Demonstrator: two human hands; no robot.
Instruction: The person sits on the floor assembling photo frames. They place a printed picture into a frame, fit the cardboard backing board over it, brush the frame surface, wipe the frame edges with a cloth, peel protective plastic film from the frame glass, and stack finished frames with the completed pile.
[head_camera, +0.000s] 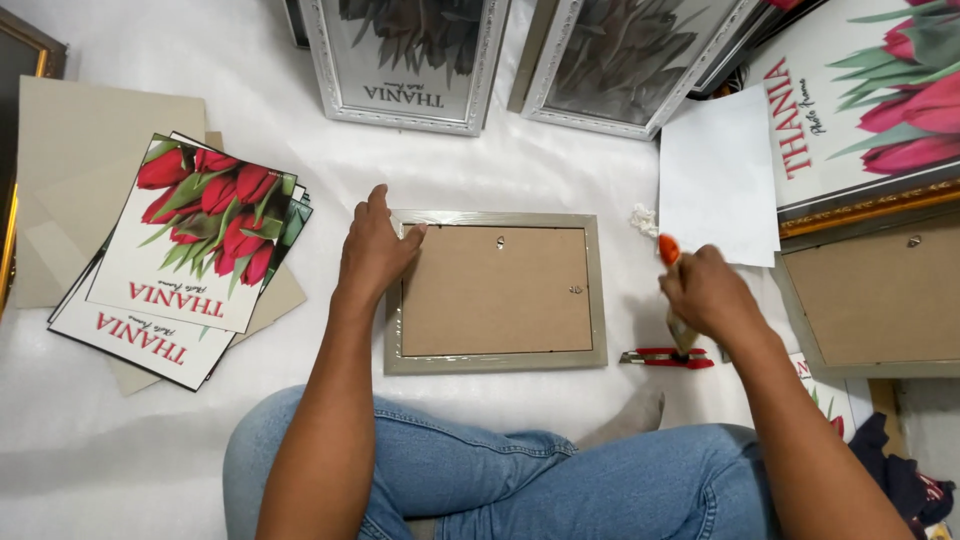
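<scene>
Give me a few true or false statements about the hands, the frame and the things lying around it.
1. The left hand rests on the frame's left edge. True.
2. The frame lies face up, picture showing. False: its brown backing faces up.
3. The right hand holds an orange-tipped tool. True.
4. The red cutter lies on the tulip prints. False: it lies right of the frame, by the right hand.
5. The white sheet lies left of the frame. False: it lies to its upper right.
</scene>
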